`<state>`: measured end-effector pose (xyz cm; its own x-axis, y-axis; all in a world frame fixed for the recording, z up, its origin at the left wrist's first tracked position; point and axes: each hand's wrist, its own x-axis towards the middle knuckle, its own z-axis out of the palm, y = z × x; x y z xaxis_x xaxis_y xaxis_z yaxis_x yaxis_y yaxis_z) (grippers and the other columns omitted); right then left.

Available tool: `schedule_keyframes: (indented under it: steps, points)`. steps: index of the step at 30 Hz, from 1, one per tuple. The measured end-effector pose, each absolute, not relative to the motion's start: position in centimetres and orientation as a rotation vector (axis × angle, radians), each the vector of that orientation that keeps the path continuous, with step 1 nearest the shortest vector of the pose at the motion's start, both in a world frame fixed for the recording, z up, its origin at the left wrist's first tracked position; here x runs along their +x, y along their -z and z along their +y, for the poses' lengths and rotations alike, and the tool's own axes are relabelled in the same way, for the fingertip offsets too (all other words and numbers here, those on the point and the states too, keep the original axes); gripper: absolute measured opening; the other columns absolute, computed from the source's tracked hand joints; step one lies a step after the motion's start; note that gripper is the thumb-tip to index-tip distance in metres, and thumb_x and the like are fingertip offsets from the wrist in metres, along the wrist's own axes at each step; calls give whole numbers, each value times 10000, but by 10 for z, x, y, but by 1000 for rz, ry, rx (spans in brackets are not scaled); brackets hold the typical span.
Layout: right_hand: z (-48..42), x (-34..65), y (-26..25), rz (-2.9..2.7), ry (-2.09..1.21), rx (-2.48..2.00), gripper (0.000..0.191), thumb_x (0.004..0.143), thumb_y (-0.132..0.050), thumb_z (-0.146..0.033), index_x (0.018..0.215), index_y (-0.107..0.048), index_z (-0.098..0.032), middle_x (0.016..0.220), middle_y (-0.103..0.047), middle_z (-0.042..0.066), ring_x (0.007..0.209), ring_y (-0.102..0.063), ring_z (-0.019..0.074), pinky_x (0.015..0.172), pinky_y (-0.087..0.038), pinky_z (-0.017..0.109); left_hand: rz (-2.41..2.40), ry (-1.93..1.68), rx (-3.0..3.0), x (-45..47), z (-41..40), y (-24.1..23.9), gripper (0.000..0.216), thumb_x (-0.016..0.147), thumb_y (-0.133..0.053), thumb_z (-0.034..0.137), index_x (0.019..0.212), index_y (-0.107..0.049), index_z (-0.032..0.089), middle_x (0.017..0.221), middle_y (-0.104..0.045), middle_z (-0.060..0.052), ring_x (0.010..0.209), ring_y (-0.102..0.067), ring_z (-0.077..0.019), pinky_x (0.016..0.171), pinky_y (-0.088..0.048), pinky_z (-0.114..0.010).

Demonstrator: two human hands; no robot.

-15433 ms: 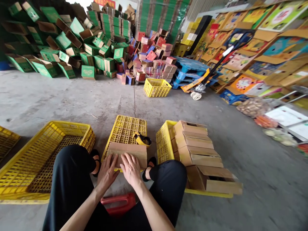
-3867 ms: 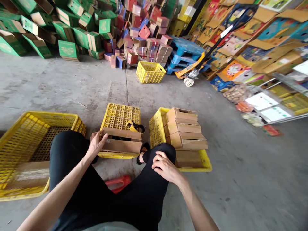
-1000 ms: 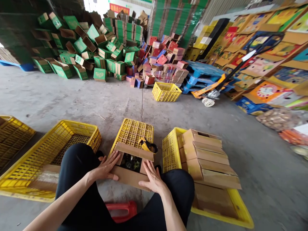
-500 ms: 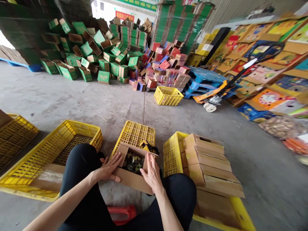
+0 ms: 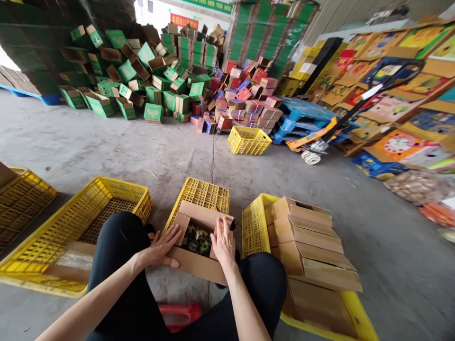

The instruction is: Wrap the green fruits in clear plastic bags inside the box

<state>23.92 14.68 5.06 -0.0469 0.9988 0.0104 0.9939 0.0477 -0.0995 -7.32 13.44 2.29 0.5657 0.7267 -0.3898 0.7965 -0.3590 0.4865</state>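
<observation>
A brown cardboard box [image 5: 199, 265] rests on an upturned yellow crate [image 5: 201, 194] between my knees, its top open on dark round produce [image 5: 196, 239]. My left hand [image 5: 161, 245] lies flat with spread fingers on the box's left side flap. My right hand [image 5: 223, 239] presses, fingers stretched out, against the right side flap, which stands upright. The far flap [image 5: 202, 214] leans inward over the opening.
A yellow crate [image 5: 254, 225] on my right holds a stack of brown cartons [image 5: 313, 241]. A large yellow crate [image 5: 85, 213] on my left holds one taped carton [image 5: 67, 263]. A red stool [image 5: 181, 313] is under me. Green and red boxes, a small yellow basket [image 5: 248, 140] and a pallet jack [image 5: 313, 154] lie beyond.
My right hand has pushed the right flap up and the far flap has tilted inward. The tape dispenser behind the box is now almost hidden. My left hand has stayed on the left flap.
</observation>
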Motion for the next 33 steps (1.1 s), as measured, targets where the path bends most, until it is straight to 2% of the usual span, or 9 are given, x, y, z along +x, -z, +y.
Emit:
schedule_keyframes:
  steps: [6, 13, 16, 19, 21, 23, 25, 27, 33]
  points:
    - [160, 244, -47, -2257, -203, -2135, 792, 1067, -460, -296, 1781, -116, -307, 1855, -189, 73, 1482, -519, 419, 1122, -549, 554, 1231, 178, 2121, -70, 135, -43, 1167, 909, -613, 841, 1751, 11, 328, 1826, 73, -176, 1701, 21, -465, 1259, -152, -816]
    - [145, 237, -50, -2309, -184, -2136, 755, 1049, -579, -282, 1748, -295, -310, 1845, -226, 82, 1535, -433, 443, 1132, -514, 591, 1116, 153, 2193, -67, 152, -54, 1013, 958, -604, 775, 1762, -200, 310, 1832, -53, -189, 1704, -35, -451, 1289, -120, -778]
    - [139, 231, -53, -2299, -170, -2141, 809, 1019, -624, -243, 1750, -282, -294, 1848, -208, 93, 1535, -421, 444, 1121, -509, 606, 1006, 138, 2267, -43, 160, -59, 905, 991, -665, 596, 1743, -309, 239, 1832, -163, -177, 1711, -117, -399, 1348, -210, -608]
    - [136, 228, -56, -2286, -173, -2136, 836, 1003, -609, -206, 1757, -257, -292, 1848, -209, 92, 1539, -413, 433, 1124, -501, 601, 955, 92, 2382, -8, 162, -62, 666, 1009, -628, 307, 1644, -510, 145, 1750, -418, -195, 1671, -309, -343, 1343, -291, -472]
    - [135, 228, -57, -2286, -163, -2136, 851, 987, -585, -169, 1759, -250, -299, 1849, -206, 83, 1533, -418, 428, 1114, -504, 590, 996, 4, 2455, 11, 164, -63, 473, 1023, -584, 275, 1467, -706, 169, 1548, -663, -177, 1578, -468, -339, 1344, -293, -493]
    - [135, 229, -57, -2287, -140, -2141, 872, 961, -562, -126, 1759, -254, -297, 1850, -205, 74, 1513, -440, 428, 1088, -516, 580, 1070, 22, 2535, 19, 167, -65, 370, 1012, -601, 300, 1296, -816, 196, 1332, -780, -170, 1445, -581, -375, 1357, -247, -565]
    - [136, 229, -55, -2281, -110, -2139, 904, 933, -548, -92, 1761, -248, -297, 1848, -211, 71, 1489, -462, 428, 1064, -525, 575, 1119, 73, 2612, 17, 170, -70, 332, 1002, -620, 333, 1193, -861, 208, 1209, -808, -172, 1367, -611, -397, 1373, -189, -595]
    - [136, 229, -51, -2269, -89, -2129, 941, 916, -545, -80, 1767, -214, -309, 1847, -213, 72, 1470, -476, 432, 1048, -526, 579, 1130, 74, 2666, 7, 172, -77, 333, 1013, -601, 350, 1167, -871, 231, 1188, -806, -161, 1351, -604, -396, 1386, -157, -583]
    - [137, 229, -44, -2224, -102, -2098, 984, 931, -574, -149, 1779, -104, -319, 1849, -207, 88, 1443, -482, 442, 1045, -515, 586, 1364, -64, 2647, -40, 166, -101, 355, 1044, -527, 323, 1175, -841, 219, 1145, -777, -147, 1319, -590, -387, 1350, -184, -638]
